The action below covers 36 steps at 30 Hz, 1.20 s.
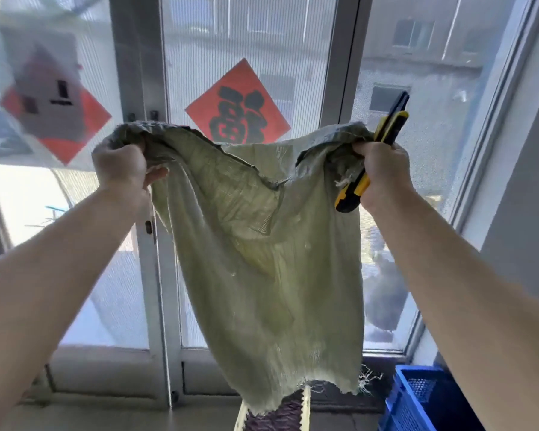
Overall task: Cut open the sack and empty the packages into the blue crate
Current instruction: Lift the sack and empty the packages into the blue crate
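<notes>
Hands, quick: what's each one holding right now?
Left hand: grips the sack by its top edge.
Right hand: grips the sack and a yellow utility knife.

Daylit grey-framed windows (262, 42) with red paper diamonds (238, 102)

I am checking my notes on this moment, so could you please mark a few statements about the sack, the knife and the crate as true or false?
1. The left hand and right hand hold the sack up by its top edge. True.
2. The utility knife lies in the blue crate. False: the right hand grips it together with the sack.
3. The blue crate stands at the lower right of the view. True.
4. The sack's lower edge is a neat, clean hem. False: it is ragged, with loose threads.
</notes>
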Each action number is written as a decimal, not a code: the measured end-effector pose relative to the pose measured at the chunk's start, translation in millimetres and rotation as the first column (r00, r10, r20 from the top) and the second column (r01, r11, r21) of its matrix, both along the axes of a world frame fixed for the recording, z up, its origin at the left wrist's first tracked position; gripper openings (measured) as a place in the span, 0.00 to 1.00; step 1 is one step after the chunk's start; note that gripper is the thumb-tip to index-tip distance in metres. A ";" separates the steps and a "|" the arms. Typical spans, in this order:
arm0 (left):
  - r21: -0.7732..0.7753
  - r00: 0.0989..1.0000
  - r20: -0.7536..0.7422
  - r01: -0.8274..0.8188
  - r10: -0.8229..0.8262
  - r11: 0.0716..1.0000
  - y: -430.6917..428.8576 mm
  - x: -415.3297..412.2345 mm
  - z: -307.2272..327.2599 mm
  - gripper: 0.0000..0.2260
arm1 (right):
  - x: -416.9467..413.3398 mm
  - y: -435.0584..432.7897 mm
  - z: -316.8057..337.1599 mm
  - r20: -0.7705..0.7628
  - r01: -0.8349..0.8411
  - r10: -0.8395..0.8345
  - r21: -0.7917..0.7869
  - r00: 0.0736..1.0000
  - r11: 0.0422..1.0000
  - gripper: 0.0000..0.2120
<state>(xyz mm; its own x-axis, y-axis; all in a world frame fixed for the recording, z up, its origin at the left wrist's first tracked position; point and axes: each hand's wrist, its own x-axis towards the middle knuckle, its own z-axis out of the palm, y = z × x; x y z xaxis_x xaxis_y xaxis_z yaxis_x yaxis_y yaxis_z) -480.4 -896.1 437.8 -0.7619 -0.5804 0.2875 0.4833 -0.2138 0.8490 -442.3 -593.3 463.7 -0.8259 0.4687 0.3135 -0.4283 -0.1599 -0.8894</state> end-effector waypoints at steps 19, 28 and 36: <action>-0.041 0.686 0.202 -0.707 0.699 0.706 -241.7 202.7 -72.2 0.08 | 4.6 -229.4 -61.3 0.169 -0.585 0.581 -0.032 0.796 0.811 0.05; 0.068 0.636 0.204 -0.768 0.744 0.637 -321.2 288.6 -92.6 0.06 | 32.3 -387.2 -91.5 0.272 -0.754 0.727 -0.008 0.631 0.657 0.06; 0.079 0.608 0.284 -0.785 0.741 0.614 -418.4 345.1 -120.3 0.11 | 57.4 -528.4 -123.4 0.354 -0.838 0.784 0.000 0.510 0.546 0.06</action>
<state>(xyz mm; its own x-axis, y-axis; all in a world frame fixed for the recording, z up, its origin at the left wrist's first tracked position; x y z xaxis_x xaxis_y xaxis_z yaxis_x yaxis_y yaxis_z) -135.3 -1314.5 317.5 -0.0412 -0.9991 0.0126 0.3631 -0.0032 0.9317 -384.9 -1121.7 340.3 -0.8748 -0.4846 0.0008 0.0874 -0.1594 -0.9833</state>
